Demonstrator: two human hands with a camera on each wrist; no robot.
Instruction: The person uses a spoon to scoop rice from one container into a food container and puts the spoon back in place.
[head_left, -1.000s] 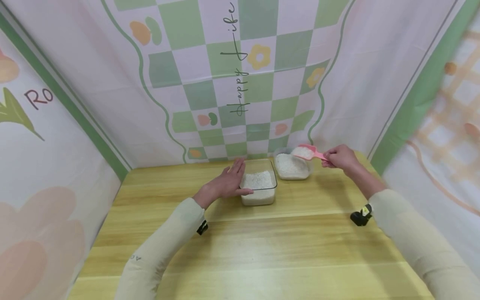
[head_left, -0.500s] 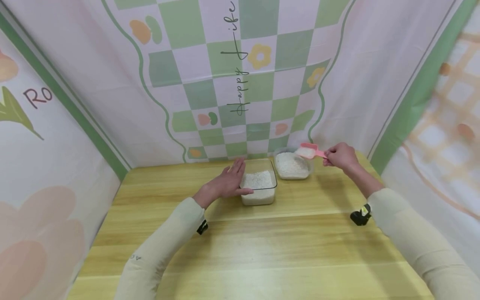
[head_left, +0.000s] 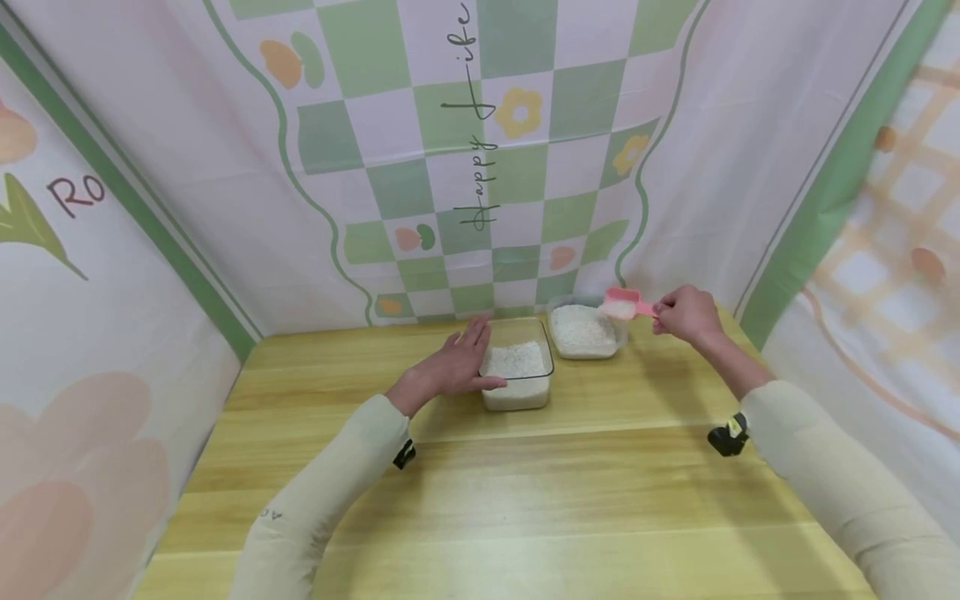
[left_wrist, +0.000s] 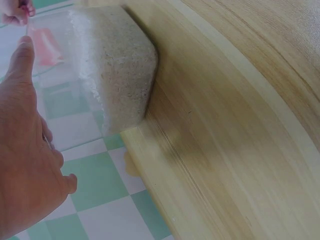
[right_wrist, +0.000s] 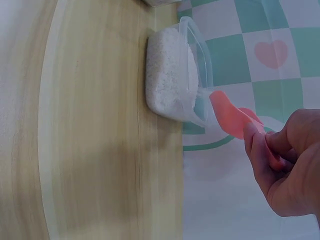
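My right hand pinches the handle of a pink scoop. The scoop is tipped at the right rim of a clear plastic tub of white rice, and grains fall from its lip into the tub in the right wrist view. Some rice shows in the scoop in the head view. To the left stands a deeper clear square container, partly filled with rice. My left hand rests against its left side, fingers extended across the rim and thumb along the front.
Both containers stand side by side near the back edge of the wooden table. Right behind them hangs a green-and-white checked cloth, with more printed cloth at both sides.
My right hand has moved slightly right with the scoop, which is tipped more and shows less rice. My left hand and both containers stay in place.
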